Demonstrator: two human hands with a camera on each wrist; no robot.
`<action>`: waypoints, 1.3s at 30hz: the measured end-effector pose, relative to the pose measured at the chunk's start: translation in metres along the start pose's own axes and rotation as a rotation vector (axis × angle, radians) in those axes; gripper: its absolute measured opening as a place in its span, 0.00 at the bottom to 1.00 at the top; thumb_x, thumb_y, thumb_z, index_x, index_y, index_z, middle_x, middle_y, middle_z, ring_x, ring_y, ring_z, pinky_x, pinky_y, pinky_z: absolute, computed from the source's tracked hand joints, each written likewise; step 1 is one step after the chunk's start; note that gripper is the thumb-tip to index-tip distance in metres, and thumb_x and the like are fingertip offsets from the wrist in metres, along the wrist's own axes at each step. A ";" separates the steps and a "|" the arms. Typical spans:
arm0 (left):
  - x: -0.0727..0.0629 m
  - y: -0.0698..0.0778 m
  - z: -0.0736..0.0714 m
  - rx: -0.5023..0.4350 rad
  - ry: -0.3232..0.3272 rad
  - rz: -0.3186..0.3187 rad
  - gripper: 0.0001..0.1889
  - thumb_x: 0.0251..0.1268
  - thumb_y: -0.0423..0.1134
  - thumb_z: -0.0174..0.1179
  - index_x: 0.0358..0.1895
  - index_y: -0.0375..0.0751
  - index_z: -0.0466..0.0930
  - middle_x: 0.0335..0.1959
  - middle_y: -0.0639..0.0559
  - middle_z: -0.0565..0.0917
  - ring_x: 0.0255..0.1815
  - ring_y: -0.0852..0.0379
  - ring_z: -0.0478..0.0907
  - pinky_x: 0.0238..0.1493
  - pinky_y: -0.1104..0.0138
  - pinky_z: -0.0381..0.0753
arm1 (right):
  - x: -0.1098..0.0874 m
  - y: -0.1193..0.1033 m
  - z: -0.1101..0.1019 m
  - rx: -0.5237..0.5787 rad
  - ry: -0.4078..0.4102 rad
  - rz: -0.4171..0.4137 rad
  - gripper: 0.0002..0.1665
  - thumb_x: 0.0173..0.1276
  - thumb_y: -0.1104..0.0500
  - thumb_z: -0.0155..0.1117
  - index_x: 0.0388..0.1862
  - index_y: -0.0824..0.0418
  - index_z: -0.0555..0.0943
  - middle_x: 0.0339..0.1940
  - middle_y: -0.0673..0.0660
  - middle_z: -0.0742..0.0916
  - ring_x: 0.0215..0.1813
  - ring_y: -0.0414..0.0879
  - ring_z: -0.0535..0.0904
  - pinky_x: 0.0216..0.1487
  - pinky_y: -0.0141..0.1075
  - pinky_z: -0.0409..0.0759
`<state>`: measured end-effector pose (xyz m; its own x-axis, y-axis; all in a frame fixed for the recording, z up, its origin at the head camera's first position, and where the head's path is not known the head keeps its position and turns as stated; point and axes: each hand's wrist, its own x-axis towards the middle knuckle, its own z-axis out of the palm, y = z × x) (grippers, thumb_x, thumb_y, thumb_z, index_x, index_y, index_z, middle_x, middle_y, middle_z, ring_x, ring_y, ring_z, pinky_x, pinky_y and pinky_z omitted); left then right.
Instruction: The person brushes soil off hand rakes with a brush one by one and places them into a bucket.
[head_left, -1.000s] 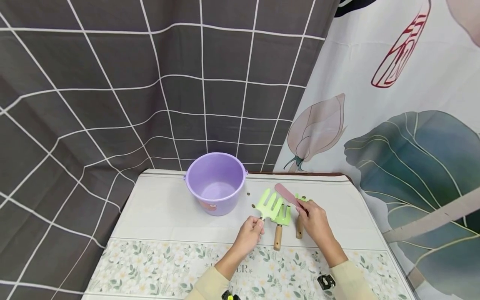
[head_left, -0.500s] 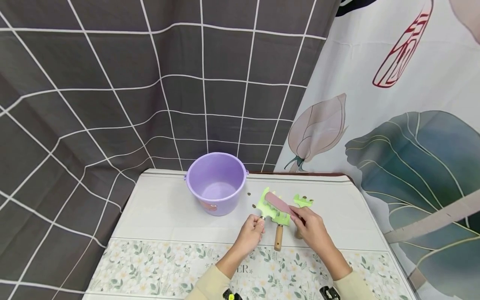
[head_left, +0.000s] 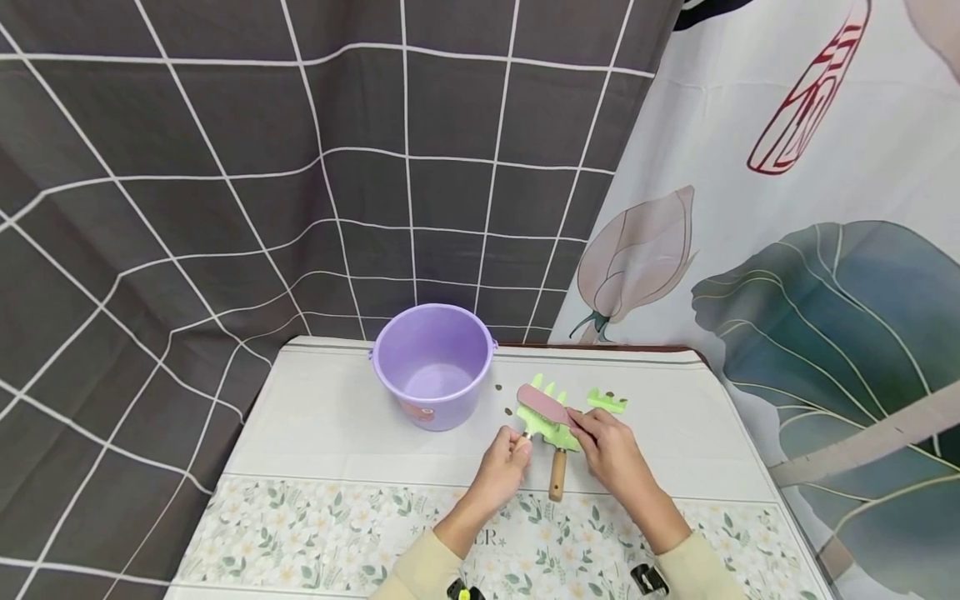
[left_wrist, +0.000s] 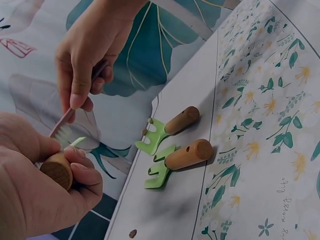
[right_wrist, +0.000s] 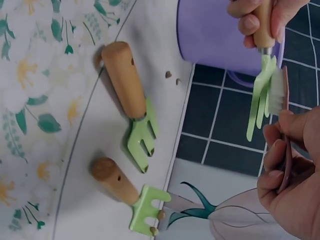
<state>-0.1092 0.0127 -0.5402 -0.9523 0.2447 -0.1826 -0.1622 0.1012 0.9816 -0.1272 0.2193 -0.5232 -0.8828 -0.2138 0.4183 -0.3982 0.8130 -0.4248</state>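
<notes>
My left hand (head_left: 501, 467) grips a green garden fork (right_wrist: 257, 95) by its wooden handle, tines pointing away from me. In my right hand (head_left: 611, 454) is a pink brush (head_left: 542, 404), held by its handle. Its white bristles (right_wrist: 276, 92) lie against the fork's tines in the right wrist view. Below them on the table lies a second green fork (right_wrist: 125, 82) with a wooden handle. Beside that one is a small green hand rake (right_wrist: 147, 210), with brown bits on its prongs; my right hand hides its handle in the head view.
A purple bucket (head_left: 442, 414) stands left of the tools, near the table's back edge. Small brown bits (right_wrist: 168, 74) lie on the white tablecloth (head_left: 322, 425) between bucket and tools. A dark checked curtain (head_left: 360, 192) hangs behind the table.
The brush in my right hand has moved left from above the hand rake onto the fork's tines. My left hand with the fork has stayed nearly in place.
</notes>
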 end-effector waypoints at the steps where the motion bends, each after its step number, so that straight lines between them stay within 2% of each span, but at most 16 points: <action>1: 0.000 0.000 0.000 0.007 -0.001 0.000 0.08 0.83 0.39 0.47 0.50 0.37 0.68 0.35 0.52 0.74 0.33 0.55 0.72 0.29 0.74 0.73 | 0.001 0.001 0.000 -0.011 0.006 0.002 0.19 0.67 0.65 0.73 0.57 0.65 0.87 0.34 0.54 0.85 0.29 0.38 0.74 0.25 0.30 0.76; 7: 0.001 0.000 0.001 0.014 -0.009 -0.007 0.07 0.83 0.39 0.47 0.51 0.38 0.68 0.36 0.52 0.73 0.36 0.53 0.74 0.32 0.73 0.75 | 0.008 0.004 -0.003 -0.067 0.028 0.022 0.19 0.69 0.64 0.71 0.58 0.66 0.86 0.36 0.58 0.85 0.30 0.42 0.75 0.27 0.34 0.79; 14: 0.002 0.001 0.001 0.004 -0.006 -0.010 0.07 0.83 0.39 0.48 0.49 0.38 0.69 0.36 0.52 0.74 0.35 0.54 0.73 0.32 0.73 0.74 | 0.012 0.006 -0.013 -0.026 0.014 0.074 0.18 0.71 0.65 0.69 0.59 0.66 0.85 0.38 0.57 0.85 0.31 0.41 0.73 0.27 0.32 0.75; 18: 0.002 0.003 0.001 -0.032 -0.004 0.002 0.08 0.83 0.38 0.47 0.48 0.35 0.69 0.35 0.51 0.74 0.31 0.57 0.71 0.30 0.74 0.73 | 0.008 0.005 -0.016 0.003 -0.001 0.031 0.18 0.71 0.65 0.70 0.59 0.65 0.85 0.38 0.56 0.86 0.31 0.38 0.72 0.27 0.29 0.75; 24: 0.002 0.004 0.000 -0.072 -0.013 -0.012 0.09 0.84 0.39 0.47 0.48 0.34 0.69 0.34 0.51 0.75 0.27 0.60 0.70 0.26 0.75 0.70 | 0.000 0.000 -0.014 0.052 -0.036 -0.067 0.19 0.67 0.67 0.72 0.57 0.64 0.86 0.36 0.51 0.86 0.29 0.32 0.69 0.25 0.26 0.72; 28: 0.001 0.003 0.002 -0.066 -0.006 -0.003 0.09 0.84 0.39 0.47 0.48 0.34 0.69 0.33 0.51 0.74 0.27 0.59 0.70 0.25 0.74 0.69 | -0.003 -0.001 -0.010 0.058 -0.052 -0.083 0.18 0.67 0.67 0.72 0.56 0.65 0.87 0.34 0.50 0.85 0.28 0.31 0.69 0.23 0.26 0.71; 39: -0.002 0.003 0.005 0.061 -0.010 0.001 0.08 0.84 0.39 0.47 0.48 0.37 0.70 0.34 0.54 0.74 0.31 0.60 0.72 0.31 0.74 0.75 | 0.002 0.006 -0.006 -0.043 -0.022 0.040 0.18 0.69 0.65 0.71 0.57 0.65 0.87 0.37 0.55 0.86 0.30 0.39 0.75 0.26 0.32 0.76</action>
<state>-0.1070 0.0170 -0.5369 -0.9496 0.2546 -0.1826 -0.1451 0.1590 0.9766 -0.1299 0.2264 -0.5202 -0.9032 -0.1927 0.3836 -0.3522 0.8436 -0.4054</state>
